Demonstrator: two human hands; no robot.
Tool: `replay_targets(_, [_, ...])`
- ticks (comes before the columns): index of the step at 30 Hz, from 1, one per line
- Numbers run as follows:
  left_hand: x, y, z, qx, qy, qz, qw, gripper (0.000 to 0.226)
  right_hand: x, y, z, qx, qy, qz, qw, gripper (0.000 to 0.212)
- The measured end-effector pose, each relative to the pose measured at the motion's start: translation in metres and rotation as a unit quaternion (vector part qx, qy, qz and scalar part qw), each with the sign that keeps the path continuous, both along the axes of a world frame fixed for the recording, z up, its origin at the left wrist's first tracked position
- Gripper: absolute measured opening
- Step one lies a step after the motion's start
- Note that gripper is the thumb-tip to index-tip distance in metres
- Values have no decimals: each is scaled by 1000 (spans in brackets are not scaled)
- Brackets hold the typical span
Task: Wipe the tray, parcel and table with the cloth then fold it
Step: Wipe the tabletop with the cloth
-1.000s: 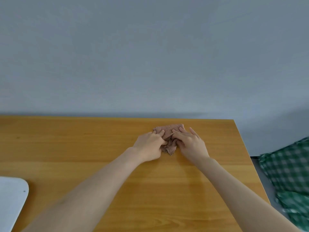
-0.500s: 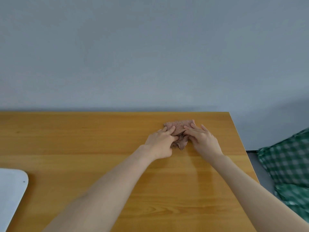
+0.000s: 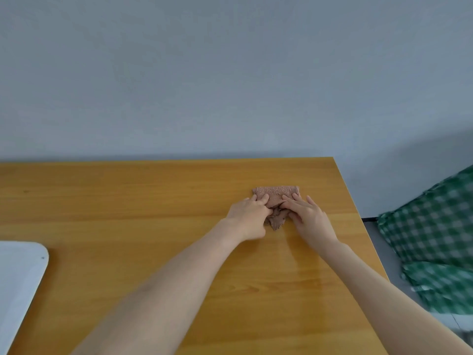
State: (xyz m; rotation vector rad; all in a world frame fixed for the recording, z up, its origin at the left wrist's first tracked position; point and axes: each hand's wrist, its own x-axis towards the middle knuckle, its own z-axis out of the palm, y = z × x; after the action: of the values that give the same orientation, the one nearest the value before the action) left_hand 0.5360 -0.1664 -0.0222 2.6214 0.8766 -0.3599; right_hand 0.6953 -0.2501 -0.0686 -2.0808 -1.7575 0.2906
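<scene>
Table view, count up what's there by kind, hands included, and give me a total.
Hands: 2 (left, right)
Cloth: 1
Tray: 1
Table: 1
Checked fabric: 1
Total: 6

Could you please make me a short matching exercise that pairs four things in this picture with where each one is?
Things:
1. small brown terry cloth
2. white rounded tray
3. green and white checked fabric
4. wooden table

Places:
A. off the table, to its right
B. under both hands, near the table's far right corner
C. against the grey wall, bearing the cloth and tray
D. at the picture's left edge, on the table

Pairs: 1-B, 2-D, 3-A, 4-C. The left hand and right hand both press on the cloth.
</scene>
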Motion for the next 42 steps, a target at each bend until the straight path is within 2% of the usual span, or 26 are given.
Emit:
replay_targets(16, [-52, -123, 4, -16, 24, -50, 998, 51, -55, -136, 2, -51, 20, -26, 998, 33])
replay_targets(29, [-90, -234, 8, -27, 34, -112, 993, 50, -93, -268, -2, -4, -6, -30, 1000, 36])
replay_targets(36, [-107, -284, 12, -45, 38, -164, 985, 53, -125, -337, -1, 32, -33, -82, 996, 28])
replay_targets(42, [-132, -307, 13, -63, 30, -197, 978, 52, -171, -373, 1, 11, -45, -131, 990, 23])
